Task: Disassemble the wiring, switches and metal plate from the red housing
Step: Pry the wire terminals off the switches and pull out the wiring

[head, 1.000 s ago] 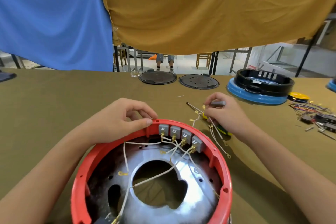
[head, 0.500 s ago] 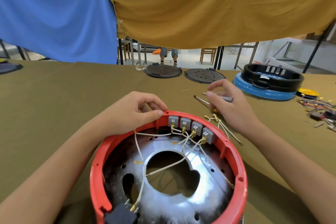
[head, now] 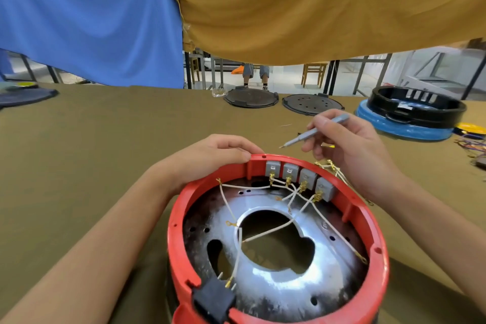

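A red housing sits open on the table, its near edge cut off by the frame. Inside lie a metal plate, white wires and four grey switches along the far wall. The left hand grips the far rim. The right hand pinches a grey screwdriver above it, partly hiding loose wires behind.
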Demonstrator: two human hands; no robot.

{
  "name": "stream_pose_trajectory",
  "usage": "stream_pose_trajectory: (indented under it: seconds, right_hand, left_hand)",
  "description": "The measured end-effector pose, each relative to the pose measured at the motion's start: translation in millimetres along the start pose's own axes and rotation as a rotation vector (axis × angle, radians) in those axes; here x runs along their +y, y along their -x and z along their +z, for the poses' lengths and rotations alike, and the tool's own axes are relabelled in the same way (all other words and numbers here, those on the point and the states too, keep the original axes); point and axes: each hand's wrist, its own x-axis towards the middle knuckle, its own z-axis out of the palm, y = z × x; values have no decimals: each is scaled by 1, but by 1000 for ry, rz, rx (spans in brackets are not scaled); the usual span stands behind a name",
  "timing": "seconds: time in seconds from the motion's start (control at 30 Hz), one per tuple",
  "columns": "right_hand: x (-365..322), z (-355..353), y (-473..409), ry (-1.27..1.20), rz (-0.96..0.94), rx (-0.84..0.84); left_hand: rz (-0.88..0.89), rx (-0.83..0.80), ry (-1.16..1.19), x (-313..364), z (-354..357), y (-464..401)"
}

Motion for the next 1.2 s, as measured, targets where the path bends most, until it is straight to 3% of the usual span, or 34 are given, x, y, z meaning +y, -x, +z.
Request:
stream_pose_trajectory:
  seconds: [0.13, 0.43, 0.77, 1.2]
  right_hand:
    - [-10, 10, 5, 231, -93, -67]
    - [-20, 14, 10, 520, -210, -143]
    - [-19, 15, 11, 727, -332, -220]
    - [-22, 16, 14, 715, -354, -256]
  left_hand:
    - [4, 14, 7, 2, 3, 3]
    - [70, -41, -489, 29, 6, -2]
    - [283, 65, -469, 15, 9, 2]
    - [245, 24, -416, 14, 10, 3]
